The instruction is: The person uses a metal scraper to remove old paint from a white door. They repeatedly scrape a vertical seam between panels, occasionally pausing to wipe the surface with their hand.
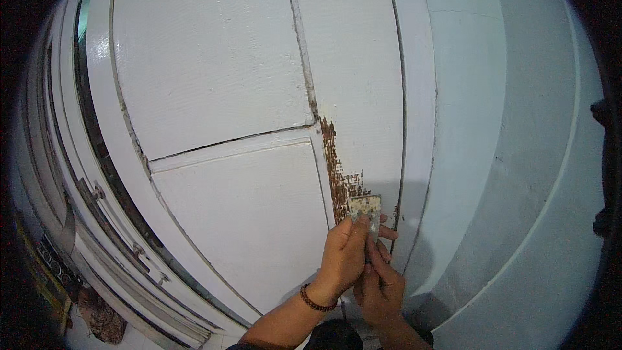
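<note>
Both hands are on a paint scraper (365, 204), its flat metal blade crusted with pale flecks. My left hand (345, 253), with a beaded bracelet at the wrist, holds it with the thumb on the lower blade. Below, my right hand (381, 284) grips the handle end, which the fingers mostly hide. The blade's top edge lies over the right stile of a white-painted panelled door (362, 121). A rough strip of bare brown wood (335, 175) runs beside the blade and up along the stile's left side.
To the right stand the door frame (418, 82) and a pale wall (529, 107). At left is a tall frame with a dark gap and metal latches (138, 249). A brown, rough-textured object (104, 318) lies on the floor at lower left. My dark-clad knee (335, 335) shows at the bottom.
</note>
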`<state>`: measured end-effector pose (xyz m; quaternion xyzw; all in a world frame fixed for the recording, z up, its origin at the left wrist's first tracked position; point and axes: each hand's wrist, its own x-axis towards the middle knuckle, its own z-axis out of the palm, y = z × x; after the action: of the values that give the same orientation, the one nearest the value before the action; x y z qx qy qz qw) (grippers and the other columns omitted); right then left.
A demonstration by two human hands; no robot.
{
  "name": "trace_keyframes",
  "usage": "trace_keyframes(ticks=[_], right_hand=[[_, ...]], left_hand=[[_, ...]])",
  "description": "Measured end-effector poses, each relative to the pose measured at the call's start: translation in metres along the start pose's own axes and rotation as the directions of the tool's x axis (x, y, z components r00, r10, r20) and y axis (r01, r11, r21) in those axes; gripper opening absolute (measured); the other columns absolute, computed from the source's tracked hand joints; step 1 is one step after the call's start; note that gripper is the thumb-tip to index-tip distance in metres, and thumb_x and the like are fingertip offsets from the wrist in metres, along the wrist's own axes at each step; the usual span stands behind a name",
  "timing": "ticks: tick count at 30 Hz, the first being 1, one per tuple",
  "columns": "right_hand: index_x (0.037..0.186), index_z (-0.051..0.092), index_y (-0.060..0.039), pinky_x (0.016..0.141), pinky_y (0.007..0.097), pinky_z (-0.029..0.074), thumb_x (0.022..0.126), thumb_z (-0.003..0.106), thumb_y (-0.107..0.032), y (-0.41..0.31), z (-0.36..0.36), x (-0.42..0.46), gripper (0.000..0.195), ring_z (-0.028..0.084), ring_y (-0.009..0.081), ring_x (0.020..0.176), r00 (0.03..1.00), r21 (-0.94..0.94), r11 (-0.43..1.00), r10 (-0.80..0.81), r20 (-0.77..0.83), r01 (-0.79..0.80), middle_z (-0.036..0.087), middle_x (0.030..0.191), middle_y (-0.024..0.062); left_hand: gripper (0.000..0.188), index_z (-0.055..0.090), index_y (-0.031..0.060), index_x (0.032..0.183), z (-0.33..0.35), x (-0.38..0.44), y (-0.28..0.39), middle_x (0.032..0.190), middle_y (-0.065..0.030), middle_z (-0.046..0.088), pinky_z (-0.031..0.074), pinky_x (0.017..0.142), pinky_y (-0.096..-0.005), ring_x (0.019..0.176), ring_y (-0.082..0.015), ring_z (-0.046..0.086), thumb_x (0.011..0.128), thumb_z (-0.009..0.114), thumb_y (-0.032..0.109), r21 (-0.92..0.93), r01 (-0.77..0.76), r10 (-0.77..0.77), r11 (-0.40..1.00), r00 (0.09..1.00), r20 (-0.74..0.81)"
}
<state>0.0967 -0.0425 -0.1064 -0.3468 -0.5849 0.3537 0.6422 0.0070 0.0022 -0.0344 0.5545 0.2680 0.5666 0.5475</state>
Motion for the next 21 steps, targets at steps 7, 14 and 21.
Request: trace_keyframes(ticks=[7,14,21], right_hand=[[0.145,0.048,-0.0023,0.056,0.0271,0.049,0.102,0.043,-0.006,-0.007,0.002,0.008,0.044,0.06,0.0109,0.064,0.992,-0.004,0.993,-0.12,-0.032,0.119,0.063,0.12,0.0213],[0.144,0.047,0.0009,0.056,0.026,0.048,0.101,0.042,-0.003,-0.014,0.002,0.007,0.044,0.059,0.0102,0.066,0.997,0.029,0.997,-0.071,-0.019,0.072,0.06,0.126,0.0197],[0.146,0.046,-0.0021,0.058,0.0276,0.049,0.101,0.041,-0.004,-0.015,0.002,0.007,0.045,0.06,0.0114,0.066,0.999,0.013,0.999,0.048,0.001,-0.048,0.062,0.12,0.0176]], left_hand=[[0.036,0.059,-0.0008,0.11,0.003,0.006,0.008,0.088,-0.014,0.072,0.053,0.056,-0.0282,0.062,-0.0151,0.062,0.108,0.037,0.028,0.025,-0.031,0.031,0.999,0.999,-0.011],[0.035,0.059,-0.001,0.109,0.003,0.005,0.007,0.087,-0.0141,0.071,0.053,0.055,-0.0283,0.06,-0.0156,0.062,0.108,0.038,0.028,0.113,-0.046,0.049,0.993,0.998,-0.029],[0.038,0.059,-0.0008,0.111,0.003,0.004,0.006,0.087,-0.0143,0.071,0.053,0.054,-0.0279,0.06,-0.0157,0.063,0.108,0.04,0.031,0.013,-0.011,0.012,1.0,1.0,-0.02]])
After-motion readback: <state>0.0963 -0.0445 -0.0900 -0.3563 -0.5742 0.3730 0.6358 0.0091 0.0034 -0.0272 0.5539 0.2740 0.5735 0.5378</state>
